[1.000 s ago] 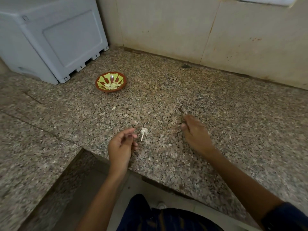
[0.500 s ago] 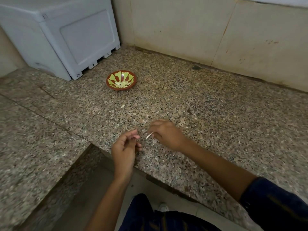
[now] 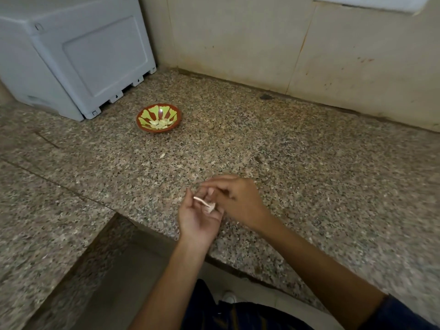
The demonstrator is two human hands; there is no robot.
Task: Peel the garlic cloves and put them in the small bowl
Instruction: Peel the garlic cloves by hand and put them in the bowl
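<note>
A small red bowl (image 3: 159, 118) with a yellow-green pattern sits on the granite counter at the back left, holding several pale peeled garlic cloves (image 3: 160, 123). Near the counter's front edge my left hand (image 3: 198, 217) lies palm up with a whitish garlic piece with a thin stem (image 3: 207, 206) in it. My right hand (image 3: 238, 198) reaches over from the right, and its fingertips pinch that garlic piece. Part of the garlic piece is hidden by my fingers.
A grey plastic box (image 3: 71, 55) stands at the back left, close behind the bowl. A small scrap of garlic skin (image 3: 162, 155) lies on the counter (image 3: 309, 175) between the bowl and my hands. Tiled wall runs along the back. A lower counter section (image 3: 35, 210) is at left.
My right hand came left from the counter, picked up the garlic piece and brought it into my left palm. My left hand stayed near the front edge. The view shifted right.
</note>
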